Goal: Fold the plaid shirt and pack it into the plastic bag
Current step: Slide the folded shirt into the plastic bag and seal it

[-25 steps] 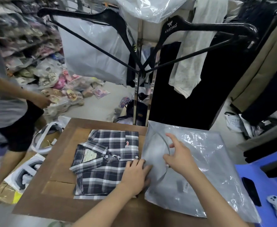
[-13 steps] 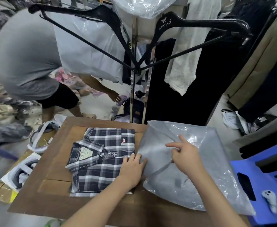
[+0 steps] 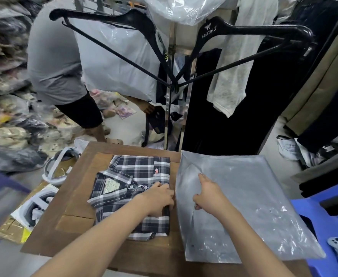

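A: Where's the shirt (image 3: 132,193)?
B: Folded, flat on the table (image 3: 74,198), collar to the left, right edge just beside the bag (image 3: 248,208).
A: Your left hand (image 3: 159,198)?
B: On the shirt's right edge, fingers curled down over it — gripping or just pressing, can't tell.
A: Right hand (image 3: 210,193)?
B: At the bag's left edge — index finger out, the rest curled in the plastic, lifting it.

1. The left hand (image 3: 158,198) covers the right edge of the plaid shirt (image 3: 132,194); its fingertips are out of sight there.
2. The right hand (image 3: 210,193) has curled fingers whose tips are hidden against the plastic bag (image 3: 250,206).
3. The desk (image 3: 80,196) is cut off at its near edge.
4. The shirt's collar label is too small to read fully.
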